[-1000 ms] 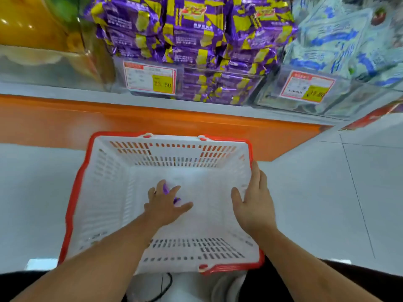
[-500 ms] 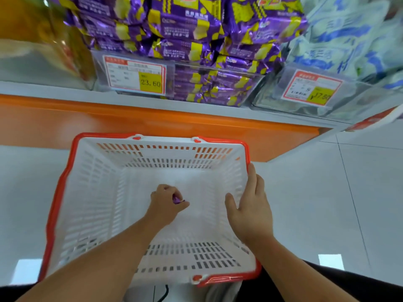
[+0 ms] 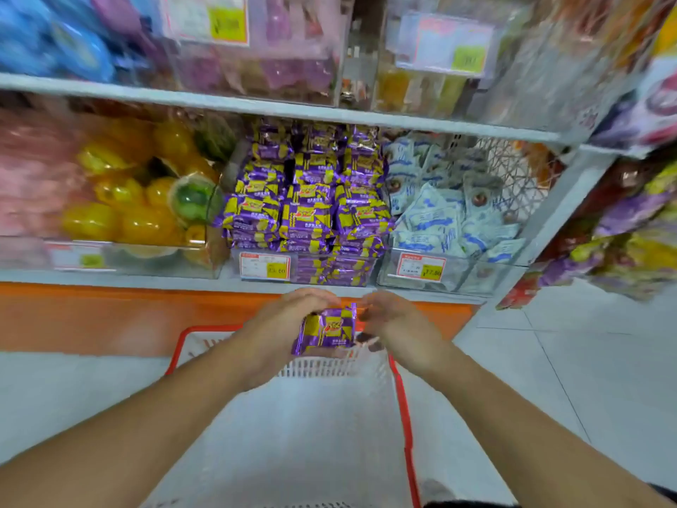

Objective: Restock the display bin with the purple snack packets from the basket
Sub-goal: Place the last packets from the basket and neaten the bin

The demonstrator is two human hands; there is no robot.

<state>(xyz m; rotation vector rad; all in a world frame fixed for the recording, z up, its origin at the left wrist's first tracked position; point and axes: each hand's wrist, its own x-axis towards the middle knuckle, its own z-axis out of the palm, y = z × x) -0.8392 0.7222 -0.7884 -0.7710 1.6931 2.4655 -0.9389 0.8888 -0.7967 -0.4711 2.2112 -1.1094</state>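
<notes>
Up above the near rim of the basket [image 3: 403,408], both hands meet around one purple snack packet [image 3: 327,331]. The left hand [image 3: 282,324] is curled over the packet's left end, fingers arched across its top edge and thumb side underneath, so it grips the packet. The right hand [image 3: 394,324] comes in from the right with its fingers bent toward the packet's right edge; motion blur hides the fingertips, and whether they pinch the wrapper or only touch it cannot be told. The packet is a flat, glossy foil pillow, purple with yellow blocks and a small red mark, its crimped end turned up to the right.

Below the hands, the basket is white slotted plastic with a red rim, and its floor looks bare where the forearms do not cover it. It sits on pale glossy floor tiles [image 3: 586,379].

Farther off, the display bin [image 3: 304,267] is a clear plastic box on the lowest shelf [image 3: 146,278], stacked high with matching purple and yellow packets [image 3: 311,207] in neat rows, a red-bordered price tag [image 3: 264,266] on its front. Left of it, a clear bin holds rounded yellow and green jelly cups [image 3: 139,203], shiny and translucent. Right of it, another clear bin holds crinkled pale blue and white packets [image 3: 447,218]. An orange plinth [image 3: 110,317] runs under the shelf.
</notes>
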